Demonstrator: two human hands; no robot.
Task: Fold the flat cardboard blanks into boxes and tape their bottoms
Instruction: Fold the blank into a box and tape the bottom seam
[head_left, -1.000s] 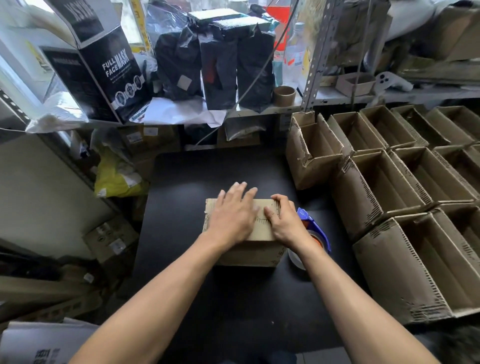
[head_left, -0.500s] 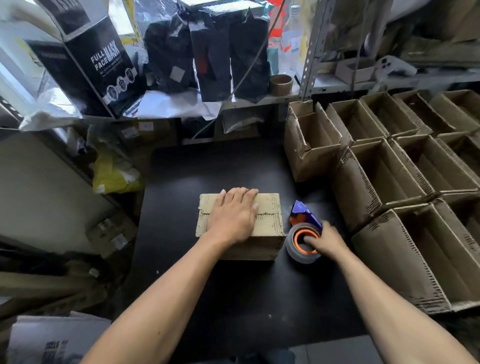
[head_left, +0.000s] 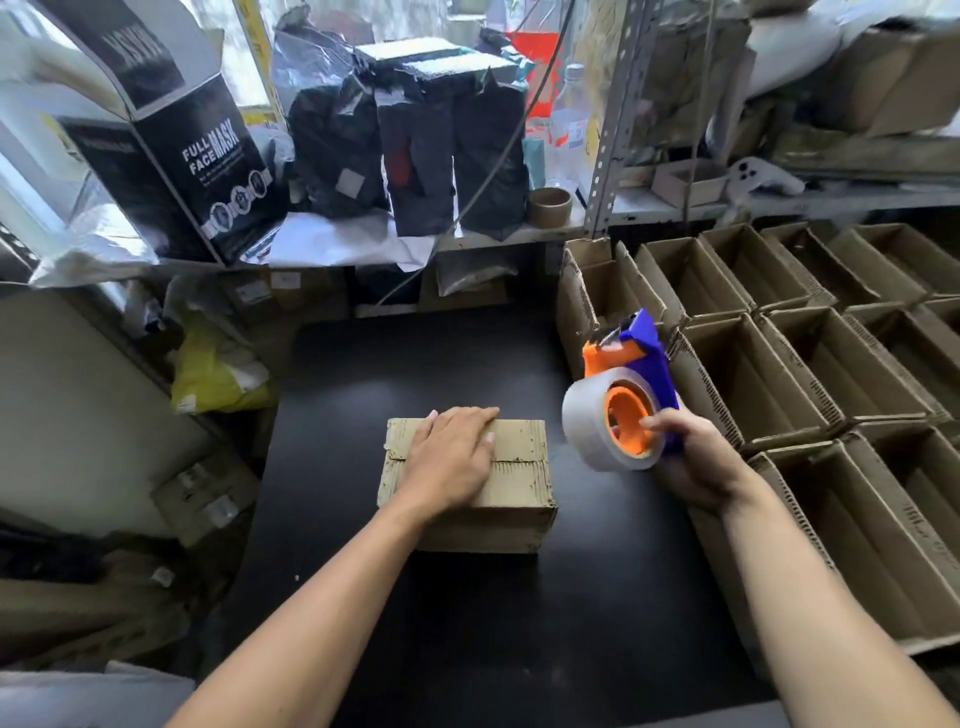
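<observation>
A small folded cardboard box (head_left: 519, 467) stands on the black table (head_left: 467, 623), its two bottom flaps closed and facing up. My left hand (head_left: 449, 460) lies flat on those flaps, fingers straight, pressing them down. My right hand (head_left: 698, 460) grips a blue and orange tape dispenser (head_left: 621, 410) carrying a roll of clear tape. The dispenser is in the air, to the right of the box and a little above it, not touching it.
Several open folded cardboard boxes (head_left: 789, 374) stand in rows along the table's right side. A shelf behind holds black bags (head_left: 415, 140), a black "Full Face Mask" carton (head_left: 176, 156) and an empty tape core (head_left: 549, 207). A yellow bag (head_left: 218, 374) and cartons lie left.
My right hand left the box top, took hold of the tape dispenser on the table and lifted it into the air. My left hand stayed pressed on the flaps.
</observation>
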